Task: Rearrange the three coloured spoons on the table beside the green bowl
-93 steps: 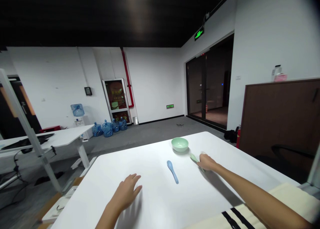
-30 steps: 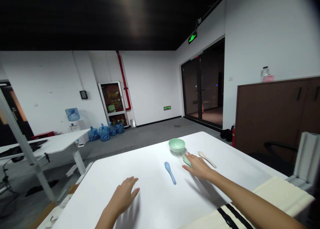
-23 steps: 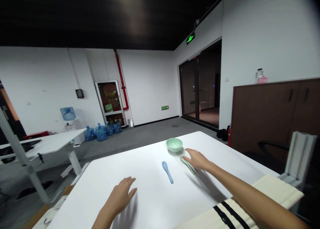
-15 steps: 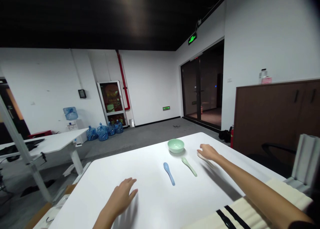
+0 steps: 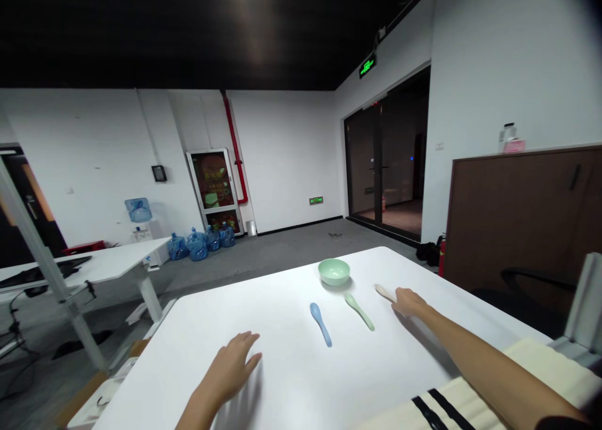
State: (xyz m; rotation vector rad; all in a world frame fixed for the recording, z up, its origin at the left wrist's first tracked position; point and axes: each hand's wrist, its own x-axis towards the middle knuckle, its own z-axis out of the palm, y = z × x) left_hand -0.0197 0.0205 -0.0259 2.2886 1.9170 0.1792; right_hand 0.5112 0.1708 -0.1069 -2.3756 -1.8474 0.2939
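On the white table (image 5: 291, 380) lie a blue spoon (image 5: 320, 323), a green spoon (image 5: 359, 310) and a cream spoon (image 5: 384, 292), side by side. A pale green bowl (image 5: 333, 271) stands just behind them. My right hand (image 5: 410, 303) rests on the handle end of the cream spoon, fingers curled over it. My left hand (image 5: 232, 370) lies flat on the table at the near left, fingers stretched out, holding nothing.
A brown cabinet (image 5: 522, 210) and a dark chair (image 5: 531, 292) stand to the right. Another white desk (image 5: 84, 267) is at the left, with blue water jugs (image 5: 197, 245) by the far wall. A striped cream cloth (image 5: 470, 405) lies at the near right.
My right hand let go of the green spoon, left between the blue and cream ones, and moved right onto the cream spoon. The left hand stayed flat.
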